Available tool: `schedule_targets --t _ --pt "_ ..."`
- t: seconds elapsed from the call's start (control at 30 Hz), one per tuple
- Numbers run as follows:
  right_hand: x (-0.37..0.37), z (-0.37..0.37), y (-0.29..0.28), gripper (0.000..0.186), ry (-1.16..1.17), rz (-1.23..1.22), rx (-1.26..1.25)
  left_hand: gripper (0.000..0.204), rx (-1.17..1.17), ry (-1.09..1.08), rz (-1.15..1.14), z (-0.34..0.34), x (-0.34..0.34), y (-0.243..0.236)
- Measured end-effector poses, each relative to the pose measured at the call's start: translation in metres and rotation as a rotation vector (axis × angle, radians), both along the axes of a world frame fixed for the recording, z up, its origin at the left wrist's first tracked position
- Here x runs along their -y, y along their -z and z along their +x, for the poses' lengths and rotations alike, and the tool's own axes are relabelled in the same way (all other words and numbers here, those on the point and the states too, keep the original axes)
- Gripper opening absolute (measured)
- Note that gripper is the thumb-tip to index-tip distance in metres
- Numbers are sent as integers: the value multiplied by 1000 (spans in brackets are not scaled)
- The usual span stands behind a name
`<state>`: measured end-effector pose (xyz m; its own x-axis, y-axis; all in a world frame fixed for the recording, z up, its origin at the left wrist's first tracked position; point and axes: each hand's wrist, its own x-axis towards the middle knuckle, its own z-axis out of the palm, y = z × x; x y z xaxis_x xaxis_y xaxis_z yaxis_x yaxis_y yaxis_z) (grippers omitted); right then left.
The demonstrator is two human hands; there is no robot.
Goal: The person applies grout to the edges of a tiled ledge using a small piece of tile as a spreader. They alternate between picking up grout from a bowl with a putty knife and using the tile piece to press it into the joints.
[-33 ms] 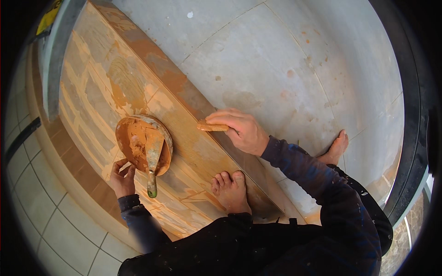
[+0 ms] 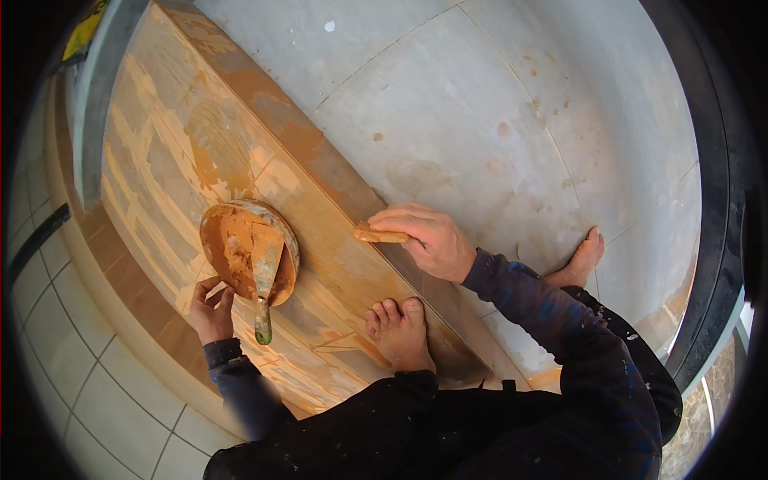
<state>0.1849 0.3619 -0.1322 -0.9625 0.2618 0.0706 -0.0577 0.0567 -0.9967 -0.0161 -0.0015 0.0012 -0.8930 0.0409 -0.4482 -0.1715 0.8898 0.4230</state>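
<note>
My right hand (image 2: 424, 240) grips a small flat spreader (image 2: 384, 236) coated in orange-brown paste, held at the edge of a wood-look tiled step (image 2: 280, 184) smeared with that paste. To the left, a round bowl (image 2: 224, 240) of orange paste has a putty knife (image 2: 264, 272) with a worn green handle lying across it. My left hand (image 2: 216, 304) grips the bowl's lower-left rim with curled fingers.
A bare left foot (image 2: 396, 332) rests on the step, the right foot (image 2: 580, 260) on pale, spotted floor tiles (image 2: 456, 104). A dark curved edge (image 2: 712, 184) bounds the right side. Square grey tiles (image 2: 72, 352) lie at far left, with a yellow object (image 2: 84, 28) upper left.
My right hand and the spreader have moved a little down and to the right along the step's edge. My left hand and the bowl look nearly the same.
</note>
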Motion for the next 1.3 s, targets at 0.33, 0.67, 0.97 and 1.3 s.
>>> schedule_targets --t 0.33,0.67,0.97,1.3 --pt "19 2 -8 37 97 92 -19 30 1 41 -59 -2 -7 -2" --pt "-6 17 -38 43 48 23 126 29 4 80 -112 -3 -5 -6" --pt "3 8 -56 26 -330 739 -162 29 -6 50 -116 1 -8 -3" --pt "-25 11 -14 30 -33 -341 479 29 -20 66 -108 -2 -8 -5"
